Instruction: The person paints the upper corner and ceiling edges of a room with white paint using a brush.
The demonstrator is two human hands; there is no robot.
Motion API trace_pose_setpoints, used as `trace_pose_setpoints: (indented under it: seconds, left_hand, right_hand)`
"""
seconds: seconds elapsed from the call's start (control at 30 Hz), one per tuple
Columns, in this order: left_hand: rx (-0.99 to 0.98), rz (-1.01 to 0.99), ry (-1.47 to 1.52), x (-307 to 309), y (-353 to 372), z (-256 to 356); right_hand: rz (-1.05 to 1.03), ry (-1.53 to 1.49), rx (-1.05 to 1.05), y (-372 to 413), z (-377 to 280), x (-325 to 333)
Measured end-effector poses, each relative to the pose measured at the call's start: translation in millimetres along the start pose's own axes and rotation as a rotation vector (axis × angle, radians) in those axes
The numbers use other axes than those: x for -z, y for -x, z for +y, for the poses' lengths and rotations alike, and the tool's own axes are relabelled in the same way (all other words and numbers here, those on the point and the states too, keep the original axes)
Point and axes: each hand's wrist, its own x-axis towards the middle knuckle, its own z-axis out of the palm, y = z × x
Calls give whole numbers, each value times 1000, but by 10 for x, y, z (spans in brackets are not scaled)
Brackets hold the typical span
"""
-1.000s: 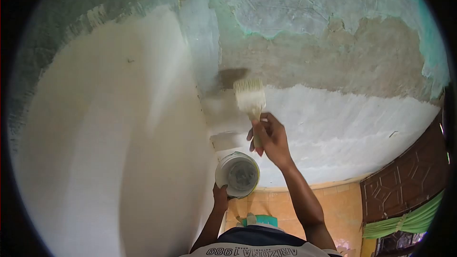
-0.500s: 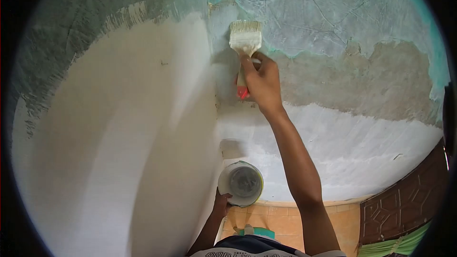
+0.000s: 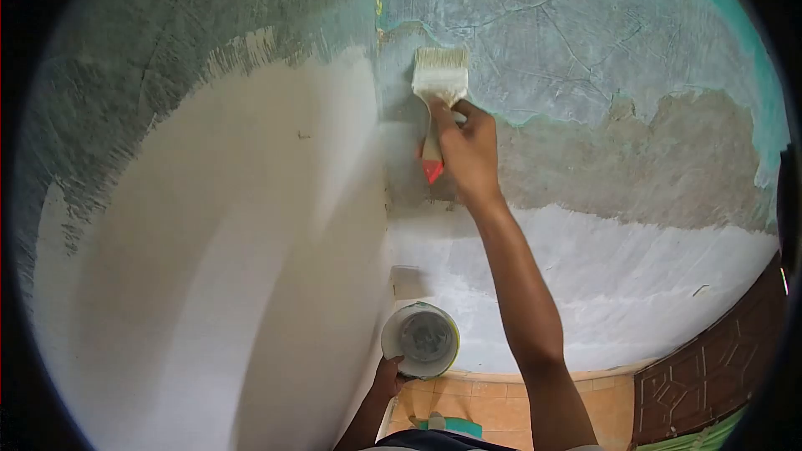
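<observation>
My right hand (image 3: 469,146) is closed around the handle of a wide paintbrush (image 3: 440,75), whose pale bristles point up. The brush is at the grey, unpainted part of the right wall (image 3: 576,154), close to the corner; whether the bristles touch cannot be made out. The handle's red end sticks out below my fingers. Lower down, my left hand (image 3: 389,376) grips the rim of a white paint bucket (image 3: 451,349), thumb over the edge. Greyish-white contents (image 3: 426,336) show at the bucket's bottom.
The left wall (image 3: 217,225) carries a broad white coat with ragged brush edges under dark green-grey plaster. White covers the right wall's lower band (image 3: 618,276). A brown carved door (image 3: 702,359) and green cloth (image 3: 710,434) are at lower right, above orange floor tiles (image 3: 497,401).
The whole view has shifted, with walls and bucket now lower in the picture. The brush sits slightly lower and further right in the frame, still in my right hand.
</observation>
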Motion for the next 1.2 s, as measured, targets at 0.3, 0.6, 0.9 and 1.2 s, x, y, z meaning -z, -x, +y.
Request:
trace_pose_setpoints:
  seconds: [0.3, 0.6, 0.9, 1.2]
  left_hand:
    - [12, -22, -87, 65, -25, 103]
    - [5, -67, -63, -10, 95, 153]
    - [-32, -17, -98, 35, 24, 108]
    - [-32, -46, -137, -34, 96, 134]
  right_hand:
    - [-60, -421, -371, 472, -168, 42]
    - [-158, -283, -60, -339, -716, 5]
    - [-19, -359, -336, 514, 189, 155]
    - [-93, -112, -132, 163, -481, 159]
